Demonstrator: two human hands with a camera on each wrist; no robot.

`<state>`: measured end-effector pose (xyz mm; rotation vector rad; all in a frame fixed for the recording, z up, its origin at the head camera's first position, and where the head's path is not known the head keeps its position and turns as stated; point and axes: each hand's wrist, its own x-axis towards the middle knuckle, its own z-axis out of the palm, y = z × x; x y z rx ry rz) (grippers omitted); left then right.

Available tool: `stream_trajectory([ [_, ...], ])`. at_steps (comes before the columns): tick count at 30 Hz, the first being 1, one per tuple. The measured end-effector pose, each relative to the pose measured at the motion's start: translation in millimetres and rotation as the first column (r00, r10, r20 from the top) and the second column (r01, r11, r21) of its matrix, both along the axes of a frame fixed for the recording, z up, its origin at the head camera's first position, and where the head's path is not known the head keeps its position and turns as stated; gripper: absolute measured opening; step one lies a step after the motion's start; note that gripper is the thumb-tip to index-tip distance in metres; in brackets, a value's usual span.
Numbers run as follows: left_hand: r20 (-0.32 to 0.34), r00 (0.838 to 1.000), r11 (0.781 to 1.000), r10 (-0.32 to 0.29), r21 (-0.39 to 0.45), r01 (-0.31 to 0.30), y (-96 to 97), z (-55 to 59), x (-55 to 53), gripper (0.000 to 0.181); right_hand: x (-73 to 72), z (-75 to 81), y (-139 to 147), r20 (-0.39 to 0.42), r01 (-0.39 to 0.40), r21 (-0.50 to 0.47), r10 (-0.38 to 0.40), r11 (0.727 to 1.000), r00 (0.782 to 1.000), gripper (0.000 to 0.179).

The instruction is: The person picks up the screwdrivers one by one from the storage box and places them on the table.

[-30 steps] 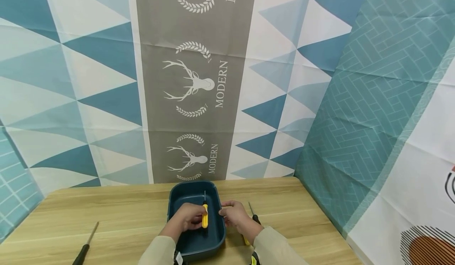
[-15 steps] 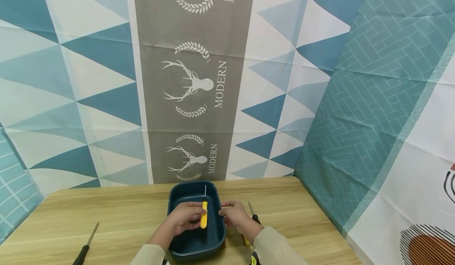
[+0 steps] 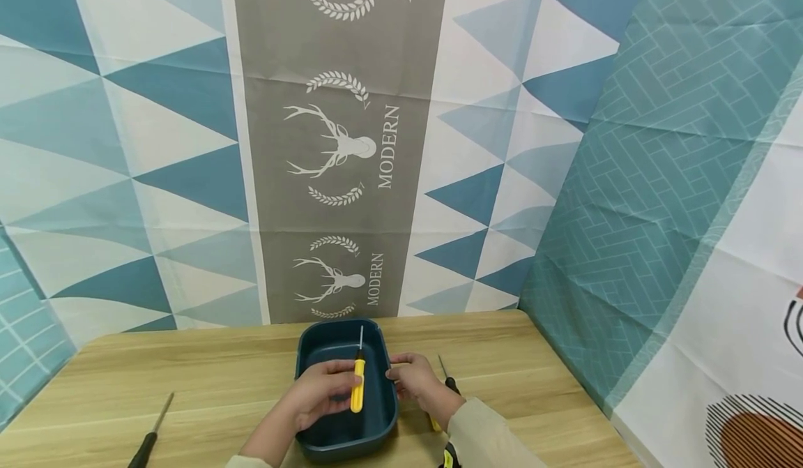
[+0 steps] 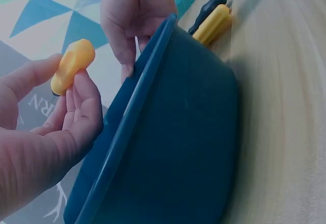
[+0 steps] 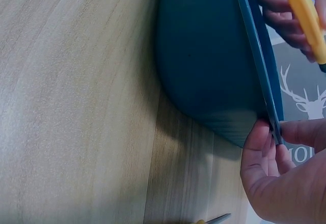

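Observation:
My left hand (image 3: 320,391) pinches a yellow-handled screwdriver (image 3: 357,388) between thumb and fingers, its thin shaft pointing away from me. Below it is a dark blue rectangular bin (image 3: 351,447) on the table; the left wrist view shows the screwdriver handle (image 4: 74,66) above the level of the bin's rim (image 4: 137,99). At the bin's right side, my right hand (image 3: 414,381) grips the rim, thumb inside and fingers outside, as the right wrist view shows.
A black-handled screwdriver (image 3: 147,440) lies on the wooden table (image 3: 213,384) at the left. Another black handle (image 3: 452,386) and a yellow handle (image 3: 435,425) lie right of the bin, partly hidden by my right arm. A patterned cloth (image 3: 339,175) hangs behind.
My left hand has drawn back slightly toward me and to the left with the yellow-handled screwdriver, now tilted a little. My right hand stays on the bin's rim.

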<state>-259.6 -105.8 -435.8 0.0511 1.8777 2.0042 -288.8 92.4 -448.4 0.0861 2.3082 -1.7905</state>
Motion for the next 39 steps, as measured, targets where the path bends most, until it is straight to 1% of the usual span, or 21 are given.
stream_trajectory([
  [5,-0.020,0.999,0.999,-0.027,0.018,0.027,-2.6,2.9,7.5,0.066,-0.9,1.0,0,-0.006,-0.004,-0.003,0.004,1.000,1.000,0.030],
  [13,-0.033,0.998,0.998,-0.047,0.040,0.048,-8.6,-0.9,13.4,0.067,-0.1,0.0,2,-0.018,-0.020,-0.023,0.019,1.000,1.000,0.030],
  [19,-0.050,0.998,0.999,-0.033,0.017,0.034,-14.2,-1.9,16.6,0.069,0.3,0.2,2,-0.020,-0.028,-0.030,0.027,0.999,0.999,0.031],
  [24,-0.055,0.998,0.999,-0.034,0.023,0.036,-20.2,-2.9,19.2,0.069,1.0,0.8,2,-0.021,-0.024,-0.018,0.023,1.000,1.000,0.031],
  [28,-0.051,0.998,0.999,-0.030,0.020,0.031,-26.3,-4.1,21.9,0.069,1.4,0.7,2,-0.019,-0.025,-0.014,0.025,1.000,1.000,0.032],
  [32,-0.041,0.999,1.000,-0.010,0.011,0.011,-33.6,-4.5,24.3,0.070,1.2,-0.4,2,-0.023,-0.032,-0.016,0.032,0.999,0.999,0.032],
  [39,-0.034,0.999,1.000,0.006,-0.001,-0.006,-45.8,-1.2,28.3,0.073,0.2,-1.8,3,-0.022,-0.040,-0.018,0.039,0.999,0.999,0.032],
])
